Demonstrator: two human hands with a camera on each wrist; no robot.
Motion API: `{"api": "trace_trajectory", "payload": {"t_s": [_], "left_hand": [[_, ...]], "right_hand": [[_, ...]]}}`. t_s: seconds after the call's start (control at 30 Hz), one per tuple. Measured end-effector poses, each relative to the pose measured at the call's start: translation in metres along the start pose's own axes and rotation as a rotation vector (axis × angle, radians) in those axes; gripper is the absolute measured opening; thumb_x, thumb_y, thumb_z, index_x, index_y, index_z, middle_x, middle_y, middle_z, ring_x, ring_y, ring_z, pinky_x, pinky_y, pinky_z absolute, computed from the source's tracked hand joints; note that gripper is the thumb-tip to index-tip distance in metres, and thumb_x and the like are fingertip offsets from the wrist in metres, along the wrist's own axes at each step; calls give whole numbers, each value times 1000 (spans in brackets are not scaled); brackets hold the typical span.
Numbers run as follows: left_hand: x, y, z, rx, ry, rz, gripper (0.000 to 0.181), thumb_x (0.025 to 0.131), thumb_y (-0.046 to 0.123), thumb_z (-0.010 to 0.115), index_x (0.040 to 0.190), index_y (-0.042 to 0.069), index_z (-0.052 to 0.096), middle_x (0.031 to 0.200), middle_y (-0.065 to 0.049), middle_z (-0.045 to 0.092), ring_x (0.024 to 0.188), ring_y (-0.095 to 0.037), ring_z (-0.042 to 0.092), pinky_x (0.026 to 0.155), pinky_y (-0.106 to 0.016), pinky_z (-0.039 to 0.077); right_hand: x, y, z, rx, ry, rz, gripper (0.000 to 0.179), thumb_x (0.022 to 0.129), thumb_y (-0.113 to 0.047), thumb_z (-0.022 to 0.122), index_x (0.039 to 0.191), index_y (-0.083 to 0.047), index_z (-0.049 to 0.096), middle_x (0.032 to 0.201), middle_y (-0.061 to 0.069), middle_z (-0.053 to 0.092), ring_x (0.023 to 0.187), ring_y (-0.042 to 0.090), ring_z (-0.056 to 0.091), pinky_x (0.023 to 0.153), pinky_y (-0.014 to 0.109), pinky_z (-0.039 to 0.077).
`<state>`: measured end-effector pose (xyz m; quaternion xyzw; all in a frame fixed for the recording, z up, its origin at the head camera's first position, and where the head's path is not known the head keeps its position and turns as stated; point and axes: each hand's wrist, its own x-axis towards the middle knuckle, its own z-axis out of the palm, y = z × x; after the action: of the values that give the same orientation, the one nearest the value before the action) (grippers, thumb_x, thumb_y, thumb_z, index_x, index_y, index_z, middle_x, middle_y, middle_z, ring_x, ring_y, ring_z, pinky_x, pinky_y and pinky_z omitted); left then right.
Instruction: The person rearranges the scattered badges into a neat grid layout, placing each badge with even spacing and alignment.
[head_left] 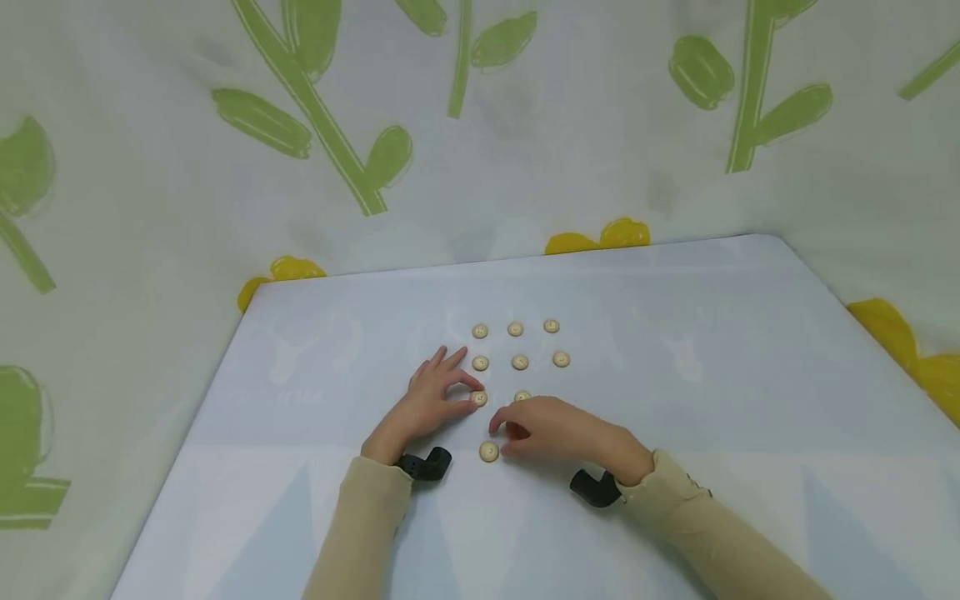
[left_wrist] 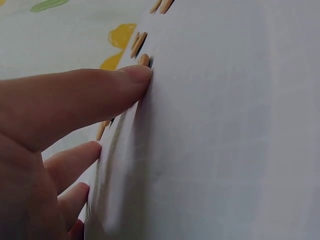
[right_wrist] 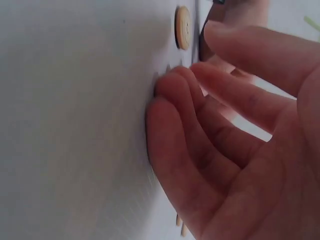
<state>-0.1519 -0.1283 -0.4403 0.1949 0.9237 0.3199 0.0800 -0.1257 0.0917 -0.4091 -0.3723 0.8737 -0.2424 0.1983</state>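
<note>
Round wooden buttons lie flat on a white table (head_left: 735,350). My left hand (head_left: 433,398) has its thumb and index finger at opposite edges of a button (head_left: 479,399), pinching it at the tabletop; its other fingers spread forward. The left wrist view shows the thumb against the rim of this button (left_wrist: 144,60). Nearest me lies another button (head_left: 489,452). Just right of it, my right hand (head_left: 558,432) rests with loosely bent fingers and nothing between them. In the right wrist view its thumb and index finger stand apart, close to the button (right_wrist: 184,27).
Beyond the hands, a row of three buttons (head_left: 515,329) lies at the back, with another row of three (head_left: 520,362) before it. One more button (head_left: 522,397) is partly covered by the right hand. A cloth with green leaves (head_left: 262,122) hangs behind the table.
</note>
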Motion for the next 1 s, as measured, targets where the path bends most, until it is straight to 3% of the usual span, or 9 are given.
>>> {"api": "trace_trajectory", "payload": {"t_s": [0.2, 0.37, 0.73, 1.0], "left_hand": [[-16, -7, 2, 16, -27, -2, 15, 79, 27, 66, 94, 27, 63, 145, -6, 26, 135, -29, 4, 103, -51, 2], [-20, -7, 1, 17, -3, -11, 14, 79, 26, 66, 93, 27, 64, 145, -4, 26, 135, -28, 4, 104, -50, 1], [-6, 7, 19, -3, -18, 14, 15, 81, 30, 64, 96, 28, 63, 145, -4, 24, 135, -27, 4, 104, -51, 2], [3, 6, 1, 18, 1, 2, 15, 80, 28, 65, 94, 28, 62, 146, -3, 24, 135, -26, 3, 104, -49, 1]], "right_hand": [[2, -9, 23, -17, 24, -11, 25, 80, -26, 66, 104, -20, 62, 66, -15, 46, 62, 1, 44, 60, 19, 38], [5, -11, 28, -56, 54, -24, 25, 80, -26, 66, 104, -21, 62, 65, -15, 44, 59, 1, 43, 58, 19, 37], [-11, 2, 27, -119, 77, -47, 22, 79, -24, 65, 100, -26, 63, 65, -17, 42, 55, -1, 40, 54, 19, 35], [4, -2, 16, -122, 67, -94, 20, 79, -19, 64, 98, -26, 61, 68, -17, 44, 58, 0, 43, 55, 20, 37]]}}
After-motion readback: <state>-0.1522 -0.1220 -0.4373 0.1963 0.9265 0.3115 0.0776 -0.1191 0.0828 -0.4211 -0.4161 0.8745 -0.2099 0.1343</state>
